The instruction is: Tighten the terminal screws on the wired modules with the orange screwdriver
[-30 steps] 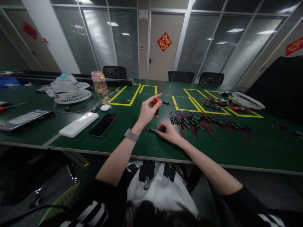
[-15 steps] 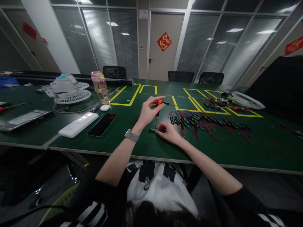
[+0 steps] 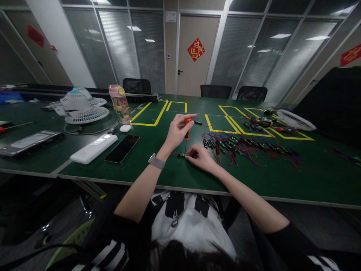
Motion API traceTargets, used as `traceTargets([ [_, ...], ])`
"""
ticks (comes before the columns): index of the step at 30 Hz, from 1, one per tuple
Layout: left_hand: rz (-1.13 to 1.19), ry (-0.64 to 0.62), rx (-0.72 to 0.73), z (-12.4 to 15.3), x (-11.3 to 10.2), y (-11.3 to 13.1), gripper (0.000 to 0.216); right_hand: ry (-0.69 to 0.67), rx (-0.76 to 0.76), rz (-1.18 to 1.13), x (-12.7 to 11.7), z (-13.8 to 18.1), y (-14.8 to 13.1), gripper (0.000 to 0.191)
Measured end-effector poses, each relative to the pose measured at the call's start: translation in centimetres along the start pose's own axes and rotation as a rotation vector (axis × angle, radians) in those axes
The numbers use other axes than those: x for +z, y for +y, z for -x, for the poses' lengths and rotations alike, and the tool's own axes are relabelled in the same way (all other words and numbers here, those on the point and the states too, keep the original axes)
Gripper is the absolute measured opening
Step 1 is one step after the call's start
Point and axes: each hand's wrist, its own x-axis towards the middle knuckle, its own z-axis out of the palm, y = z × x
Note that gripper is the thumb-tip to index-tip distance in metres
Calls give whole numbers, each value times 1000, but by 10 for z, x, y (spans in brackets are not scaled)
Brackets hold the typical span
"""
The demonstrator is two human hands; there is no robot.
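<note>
My left hand (image 3: 177,131) is closed round the orange handle of a screwdriver (image 3: 188,132), which stands upright with its thin shaft pointing down. The shaft's lower end meets a small green circuit board (image 3: 182,155) lying on the table, with a red wire running off to the left. Thumb and fingers of my right hand (image 3: 201,158) pinch this board at its right end and partly hide it. Beyond my left hand lies another small board (image 3: 198,123) with wires. A pile of similar wired boards (image 3: 234,145) spreads to the right of my right hand.
On the green table (image 3: 158,175) lie a black phone (image 3: 122,149), a white oblong device (image 3: 94,149) and a small white case (image 3: 125,128). A pink-lidded bottle (image 3: 120,105) and white fan parts (image 3: 84,107) stand farther left. Yellow tape (image 3: 143,124) marks rectangles. Another fan piece (image 3: 295,119) sits right.
My left thumb and fingers have shifted slightly on the orange handle. My right hand and the board stay in place.
</note>
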Motion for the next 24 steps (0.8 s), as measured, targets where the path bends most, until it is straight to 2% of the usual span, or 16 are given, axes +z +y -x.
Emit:
traceTargets([
  [5, 199, -95, -84, -1, 2, 0, 30, 4, -1, -14, 0, 0, 0, 7],
  [12, -14, 14, 21, 1, 0, 2, 22, -3, 6, -4, -1, 0, -1, 6],
  [18, 188, -103, -84, 1, 3, 3, 31, 0, 8, -8, 0, 0, -1, 7],
  [24, 23, -32, 7, 1, 2, 2, 25, -3, 2, -7, 0, 0, -1, 7],
])
